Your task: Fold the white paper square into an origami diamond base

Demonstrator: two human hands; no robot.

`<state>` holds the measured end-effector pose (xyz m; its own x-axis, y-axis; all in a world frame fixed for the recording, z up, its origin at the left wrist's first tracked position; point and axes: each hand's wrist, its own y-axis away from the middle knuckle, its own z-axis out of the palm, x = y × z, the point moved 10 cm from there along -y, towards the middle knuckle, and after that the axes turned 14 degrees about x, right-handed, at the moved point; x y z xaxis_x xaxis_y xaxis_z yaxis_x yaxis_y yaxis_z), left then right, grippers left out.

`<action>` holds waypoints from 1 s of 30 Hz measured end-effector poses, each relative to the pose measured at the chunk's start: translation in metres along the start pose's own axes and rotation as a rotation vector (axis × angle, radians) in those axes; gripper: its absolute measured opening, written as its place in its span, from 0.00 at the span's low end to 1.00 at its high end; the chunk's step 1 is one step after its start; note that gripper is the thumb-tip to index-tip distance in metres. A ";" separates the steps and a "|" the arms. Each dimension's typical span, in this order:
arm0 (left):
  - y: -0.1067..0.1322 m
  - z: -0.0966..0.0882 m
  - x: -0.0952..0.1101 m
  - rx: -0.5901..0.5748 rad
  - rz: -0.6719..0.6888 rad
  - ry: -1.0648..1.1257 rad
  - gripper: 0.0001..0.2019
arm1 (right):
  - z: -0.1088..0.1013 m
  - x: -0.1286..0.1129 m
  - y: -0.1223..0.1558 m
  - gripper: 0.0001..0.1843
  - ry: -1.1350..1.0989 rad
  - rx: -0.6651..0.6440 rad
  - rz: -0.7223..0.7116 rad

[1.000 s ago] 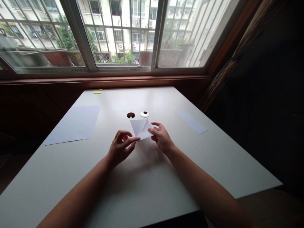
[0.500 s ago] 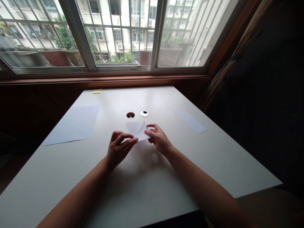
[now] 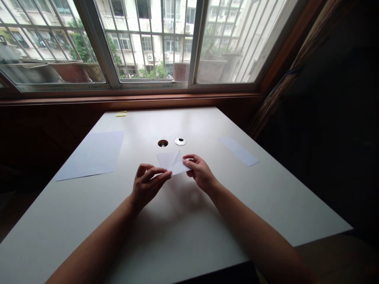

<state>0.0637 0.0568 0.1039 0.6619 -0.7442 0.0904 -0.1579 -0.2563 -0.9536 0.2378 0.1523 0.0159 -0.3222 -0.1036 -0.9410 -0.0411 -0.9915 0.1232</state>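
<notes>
1. White folded paper (image 3: 173,162) is held between the two hands, near the middle of the table (image 3: 74,209), just this side of a round hole (image 3: 162,143) and a ring-shaped cover (image 3: 180,142).
2. The left hand (image 3: 147,183) pinches its near edge between thumb and fingertips; the other fingers are bent, partly hidden.
3. The right hand (image 3: 202,172) grips the right end, thumb pressed on top, index finger curved beyond it, the rest curled underneath; their exact contact can't be told.
4. A large sheet (image 3: 91,156) lies well to the left, a paper strip (image 3: 239,151) to the right.
</notes>
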 end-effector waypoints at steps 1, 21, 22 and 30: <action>0.000 -0.001 0.001 0.004 0.007 -0.002 0.21 | -0.001 0.000 0.000 0.18 -0.004 0.005 0.003; -0.007 -0.026 -0.028 0.242 -0.382 0.089 0.03 | 0.018 -0.054 0.033 0.20 0.318 -0.122 -0.452; -0.007 -0.025 -0.030 0.239 -0.415 0.117 0.02 | 0.019 -0.057 0.034 0.17 0.349 -0.121 -0.489; 0.016 0.012 -0.051 0.095 -0.896 0.520 0.10 | 0.013 -0.052 0.029 0.22 0.293 -0.040 -0.420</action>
<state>0.0365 0.0979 0.0809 0.1067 -0.4848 0.8681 0.3092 -0.8136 -0.4924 0.2407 0.1303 0.0722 -0.0068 0.2927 -0.9562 -0.0716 -0.9539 -0.2915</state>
